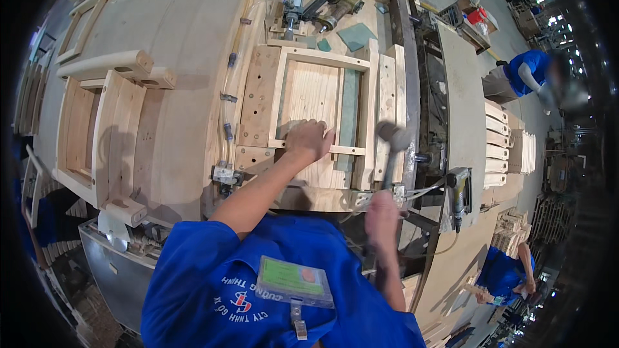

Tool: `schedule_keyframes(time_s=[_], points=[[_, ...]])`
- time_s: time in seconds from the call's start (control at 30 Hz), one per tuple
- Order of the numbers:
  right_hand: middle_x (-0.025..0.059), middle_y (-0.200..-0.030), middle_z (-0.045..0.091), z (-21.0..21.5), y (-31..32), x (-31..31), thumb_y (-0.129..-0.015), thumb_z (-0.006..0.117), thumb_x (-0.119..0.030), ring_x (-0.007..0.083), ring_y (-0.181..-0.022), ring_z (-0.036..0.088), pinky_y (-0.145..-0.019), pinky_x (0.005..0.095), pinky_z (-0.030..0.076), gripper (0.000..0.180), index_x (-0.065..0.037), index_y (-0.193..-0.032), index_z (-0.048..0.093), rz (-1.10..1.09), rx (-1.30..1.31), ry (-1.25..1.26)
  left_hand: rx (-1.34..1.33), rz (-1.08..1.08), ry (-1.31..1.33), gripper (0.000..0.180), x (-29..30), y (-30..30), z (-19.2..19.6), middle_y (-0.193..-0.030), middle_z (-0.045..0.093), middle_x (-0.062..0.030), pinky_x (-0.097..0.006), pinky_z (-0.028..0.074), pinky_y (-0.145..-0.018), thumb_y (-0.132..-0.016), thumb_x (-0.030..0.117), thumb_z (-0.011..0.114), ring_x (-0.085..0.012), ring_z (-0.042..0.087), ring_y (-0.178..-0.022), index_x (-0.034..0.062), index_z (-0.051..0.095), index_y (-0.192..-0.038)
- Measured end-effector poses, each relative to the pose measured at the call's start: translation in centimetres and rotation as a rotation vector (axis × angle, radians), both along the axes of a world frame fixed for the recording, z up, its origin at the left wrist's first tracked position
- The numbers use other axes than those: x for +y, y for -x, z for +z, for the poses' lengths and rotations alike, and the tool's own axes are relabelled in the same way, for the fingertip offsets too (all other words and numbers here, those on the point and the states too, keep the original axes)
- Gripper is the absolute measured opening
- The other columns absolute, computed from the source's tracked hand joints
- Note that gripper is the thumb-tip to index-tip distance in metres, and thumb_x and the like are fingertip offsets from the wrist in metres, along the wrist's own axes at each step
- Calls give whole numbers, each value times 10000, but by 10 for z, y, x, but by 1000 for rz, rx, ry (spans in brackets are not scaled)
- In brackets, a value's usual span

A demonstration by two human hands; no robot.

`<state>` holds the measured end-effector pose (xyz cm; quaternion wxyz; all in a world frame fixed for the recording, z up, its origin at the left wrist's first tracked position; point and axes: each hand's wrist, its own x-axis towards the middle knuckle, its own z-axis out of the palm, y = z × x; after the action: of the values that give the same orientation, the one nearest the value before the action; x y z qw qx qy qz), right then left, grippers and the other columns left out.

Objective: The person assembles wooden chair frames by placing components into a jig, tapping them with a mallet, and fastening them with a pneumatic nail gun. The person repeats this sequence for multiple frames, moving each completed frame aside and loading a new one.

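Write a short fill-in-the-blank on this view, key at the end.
1. The hammer is held in the ____ grip.
2. The ____ grip is at the lower rail of the wooden frame.
3. The wearer's shirt is ____.
4. In the picture, the assembled wooden piece stands to the ____ of that frame.

Missing words: right; left; blue; left.
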<state>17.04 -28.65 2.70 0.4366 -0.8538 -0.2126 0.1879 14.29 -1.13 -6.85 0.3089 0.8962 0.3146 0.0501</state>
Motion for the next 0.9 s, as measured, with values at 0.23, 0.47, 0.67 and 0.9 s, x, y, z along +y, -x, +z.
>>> schedule_keyframes(time_s=[0.23,0.47,0.67,0.9], points=[[8,-636,464,48,7,26,-1120,487,-484,95,-516,450,-441,264,377,472,-39,-968,531,-33,-141,-777,19,-8,73,425,-8,12,3,-1053,767,-187,-507,555,-937,-1018,436,606,-379,719,-1040,59,793,-1084],[32,-672,515,-9,-12,9,-1158,443,-346,130,-557,508,-494,333,418,426,-82,-843,555,-122,258,-104,19,1,82,427,-2,5,6,-1079,764,-190,-521,553,-953,-1025,432,591,-382,713,-1065,57,782,-1098],[-24,-630,448,173,-91,126,-1155,425,-505,60,-492,418,-418,242,317,487,-99,-910,537,9,-113,-722,80,3,175,456,-2,14,14,-1153,762,-204,-533,537,-1009,-1036,448,573,-391,702,-1130,56,779,-1148],[60,-706,518,7,-176,189,-1142,438,-511,172,-611,503,-570,319,420,523,-58,-912,563,-64,-483,-382,114,31,164,452,-8,2,24,-1131,751,-200,-530,558,-971,-1018,448,599,-392,719,-1075,49,766,-1149]])
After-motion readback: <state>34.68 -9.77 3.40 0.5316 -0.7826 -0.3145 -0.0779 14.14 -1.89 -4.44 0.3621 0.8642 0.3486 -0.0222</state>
